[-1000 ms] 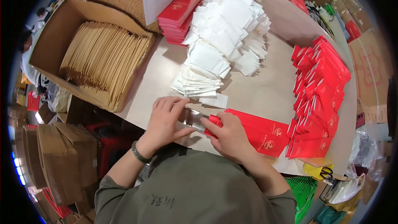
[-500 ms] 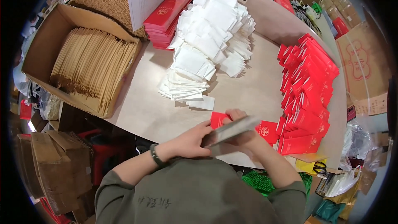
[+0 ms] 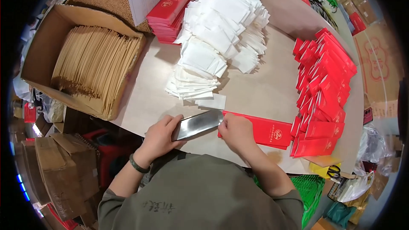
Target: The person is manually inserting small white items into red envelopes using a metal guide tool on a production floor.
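Note:
My left hand [image 3: 162, 137] is closed around the outer end of a shiny metal trough [image 3: 197, 126], which tilts up slightly to the right. The trough's other end reaches the left end of a long red paper sleeve [image 3: 269, 132] lying flat near the table's front edge. Fingers curled in a pinch, my right hand [image 3: 237, 131] grips that end of the sleeve beside the trough's tip. My fingers hide how trough and sleeve meet. Just beyond the trough, a white paper packet [image 3: 212, 101] lies at the foot of a heap of white packets [image 3: 208, 55].
A cardboard box [image 3: 42, 55] of upright wooden chopsticks [image 3: 96, 64] stands at left. Flat red sleeves [image 3: 177, 2] are stacked at the back. Filled-looking red sleeves [image 3: 326, 93] pile up at right. Black-handled scissors [image 3: 333, 171] lie at the front right corner.
The metal trough has come down leftward and now lies across to the sleeve. My left hand has shifted left with it. My right hand has closed at the sleeve's left end.

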The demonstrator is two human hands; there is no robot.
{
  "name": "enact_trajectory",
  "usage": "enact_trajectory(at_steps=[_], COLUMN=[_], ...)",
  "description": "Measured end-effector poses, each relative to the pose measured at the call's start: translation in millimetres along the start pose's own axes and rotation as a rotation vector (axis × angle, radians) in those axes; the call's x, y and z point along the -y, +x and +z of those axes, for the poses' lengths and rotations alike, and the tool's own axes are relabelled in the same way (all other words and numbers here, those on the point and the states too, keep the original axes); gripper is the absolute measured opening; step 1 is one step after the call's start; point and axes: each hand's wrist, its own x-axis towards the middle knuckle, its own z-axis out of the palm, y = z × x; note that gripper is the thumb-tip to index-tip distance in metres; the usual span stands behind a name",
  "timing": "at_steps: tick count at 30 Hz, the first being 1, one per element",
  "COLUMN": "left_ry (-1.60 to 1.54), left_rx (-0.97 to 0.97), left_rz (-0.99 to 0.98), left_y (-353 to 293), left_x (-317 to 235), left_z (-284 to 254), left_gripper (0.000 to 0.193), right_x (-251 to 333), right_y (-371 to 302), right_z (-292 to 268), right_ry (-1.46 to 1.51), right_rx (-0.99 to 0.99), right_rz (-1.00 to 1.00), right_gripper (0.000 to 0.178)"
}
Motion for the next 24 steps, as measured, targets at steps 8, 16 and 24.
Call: enact_trajectory(at_steps=[8, 16, 24], left_ry=[-0.036, 0.306, 0.509], left_rx=[0.094, -0.541, -0.528], left_rz=[0.514, -0.436, -0.238], left_y=[30, 10, 11], left_x=[3, 178, 191], left_z=[-13, -134, -127], left_gripper=[0.07, 0.032, 0.03], right_x=[21, -23, 24], right_y=[-2, 65, 21], right_z=[3, -17, -26], right_ry=[0.13, -0.052, 0.153], right_rx=[0.007, -0.119, -0.081], right_rz=[-0.233, -0.37, -0.434], right_gripper=[0.018, 0.017, 0.005])
